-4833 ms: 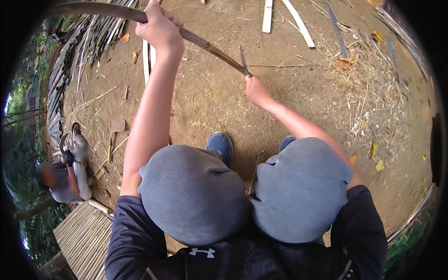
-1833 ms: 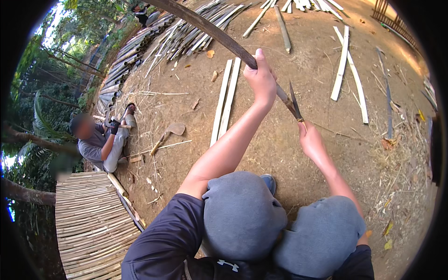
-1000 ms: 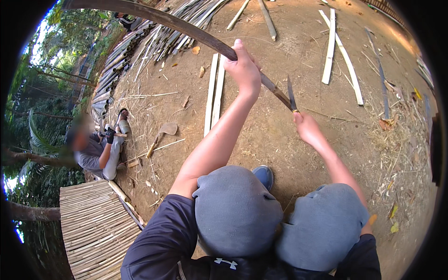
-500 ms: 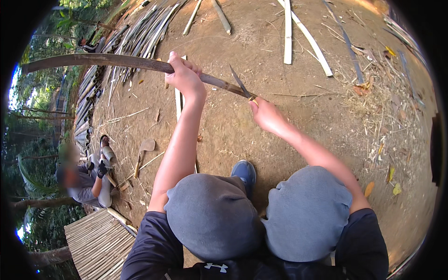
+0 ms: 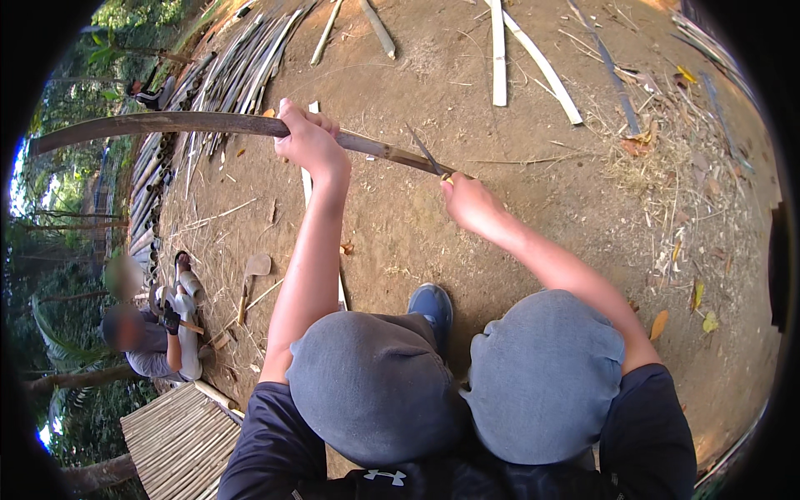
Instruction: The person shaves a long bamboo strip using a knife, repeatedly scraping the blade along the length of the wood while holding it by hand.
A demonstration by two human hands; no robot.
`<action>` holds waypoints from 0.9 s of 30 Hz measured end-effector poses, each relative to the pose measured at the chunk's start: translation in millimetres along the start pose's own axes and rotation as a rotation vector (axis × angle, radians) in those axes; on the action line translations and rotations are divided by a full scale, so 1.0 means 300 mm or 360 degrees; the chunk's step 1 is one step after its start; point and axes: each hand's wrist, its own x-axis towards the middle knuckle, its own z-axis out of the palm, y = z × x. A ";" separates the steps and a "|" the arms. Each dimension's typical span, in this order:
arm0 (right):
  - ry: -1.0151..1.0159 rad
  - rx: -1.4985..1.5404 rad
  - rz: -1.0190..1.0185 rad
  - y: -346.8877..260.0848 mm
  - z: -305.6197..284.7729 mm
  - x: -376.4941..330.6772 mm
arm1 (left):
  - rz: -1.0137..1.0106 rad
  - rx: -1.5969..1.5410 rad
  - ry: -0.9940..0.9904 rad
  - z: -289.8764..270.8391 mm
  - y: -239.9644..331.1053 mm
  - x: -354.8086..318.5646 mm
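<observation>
A long, dark bamboo strip [image 5: 192, 122] stretches from the far left to the middle of the head view, well above the ground. My left hand [image 5: 312, 143] is closed around it partway along its length. Near the strip's right end, my right hand [image 5: 473, 202] is closed on a knife with a yellowish handle. The knife's thin dark blade [image 5: 424, 150] crosses the strip and points up and away. Most of the handle is hidden by my fingers.
Pale split bamboo strips [image 5: 500, 58] lie ahead on the dirt. Bundled bamboo [image 5: 242, 71] is at the far left. Below it, a co-worker [image 5: 154, 333] sits beside a hatchet-like tool [image 5: 254, 271]. A bamboo slat platform [image 5: 179, 437] stands at the lower left; shavings [image 5: 658, 179] litter the right.
The whole view has shifted slightly. My hands and the bamboo strip appear a little further left, with both grips kept. The co-worker's hand has moved and a tool now shows in it.
</observation>
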 end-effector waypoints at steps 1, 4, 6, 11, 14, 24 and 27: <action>-0.0030 -0.0011 -0.0015 -0.014 -0.015 -0.010 | -0.0004 -0.0011 0.0000 -0.005 0.001 0.006; -0.0045 -0.0063 -0.0043 -0.014 -0.018 -0.029 | -0.0001 -0.0013 -0.0022 0.000 0.001 -0.004; 0.0067 -0.0151 -0.0057 0.053 0.020 0.015 | 0.0003 -0.0034 -0.0017 0.003 -0.007 -0.001; -0.0095 -0.0084 -0.0099 0.037 0.007 -0.003 | -0.0034 -0.0065 -0.0072 -0.027 -0.014 0.013; -0.0089 -0.0079 0.0027 0.096 0.039 0.053 | -0.0045 -0.0048 -0.0144 -0.014 -0.016 0.019; -0.0146 -0.0031 0.0055 0.092 0.025 0.037 | 0.0002 -0.0029 -0.0110 -0.008 -0.007 0.013; -0.0153 -0.0056 0.0027 0.050 0.021 0.004 | 0.0021 0.0030 -0.0040 0.005 -0.002 -0.010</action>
